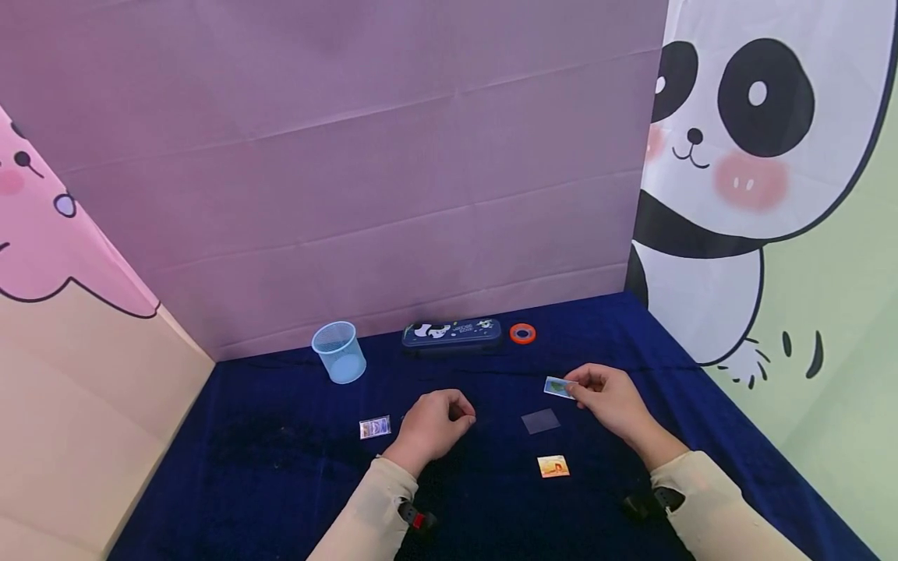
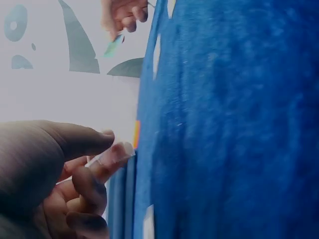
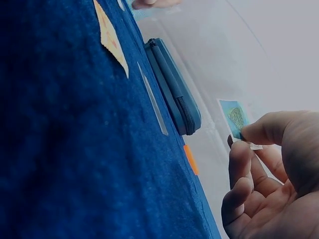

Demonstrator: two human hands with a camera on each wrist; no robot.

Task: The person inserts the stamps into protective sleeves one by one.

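Dark blue cloth over the worktop (image 1: 266, 483), two hands at work above it. Right hand (image 1: 606, 397): thumb and index fingers pinch a small picture card (image 1: 557, 386) by one edge, blue ground with a green leaf-like shape, white border; card is raised off the cloth, other fingers curled in below. Left hand (image 1: 431, 425), well apart from the right: fingers narrow, a scrap of clear film (image 2: 118, 153) held between thumb and index (see-through, so its full outline cannot be told; lost altogether in the head view). Between the hands, a clear rectangular sheet (image 1: 540, 421) lies flat, below the picture card and nearer the right hand. Closer to the wearer, an orange-yellow card (image 1: 553, 466), also flat. Left of the left hand, a purplish card (image 1: 375, 427) on the cloth. Along the back: light blue mesh cup (image 1: 339, 354) standing upright, then a dark blue pencil case (image 1: 452, 335) with panda print, and an orange ring-shaped roll (image 1: 522, 333) just beside its right end.
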